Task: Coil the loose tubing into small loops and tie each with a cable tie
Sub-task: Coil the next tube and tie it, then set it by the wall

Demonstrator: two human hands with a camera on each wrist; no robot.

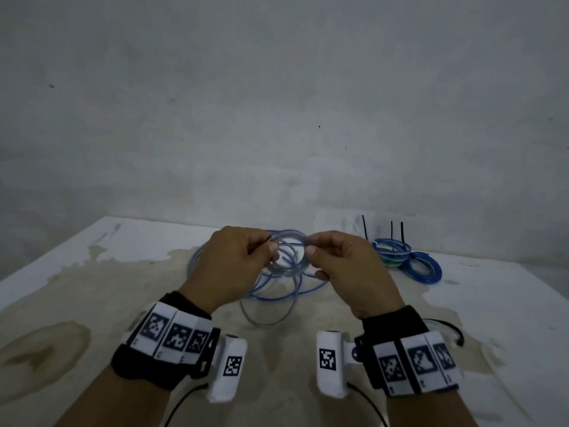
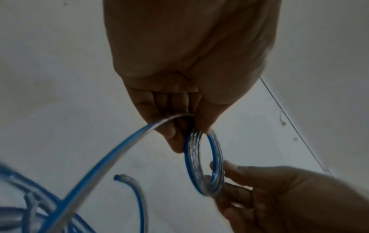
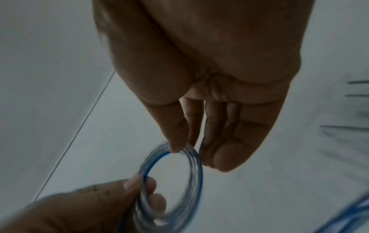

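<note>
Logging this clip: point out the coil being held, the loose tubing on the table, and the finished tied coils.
held coil [image 1: 284, 266], head view, lower arc.
loose tubing [image 1: 271, 322], head view, nearest loop.
tied coils [image 1: 423, 271], head view, blue front ring.

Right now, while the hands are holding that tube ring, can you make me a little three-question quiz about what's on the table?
1. True or false: both hands hold the small ring of tube.
2. What colour is the stripe along the loose tube on the table?
3. Where do the finished coils lie? A) beside the left hand B) past the right hand C) on the floor

Key
1. True: each hand pinches one side.
2. Blue.
3. B; black ties stick up from them.
</note>
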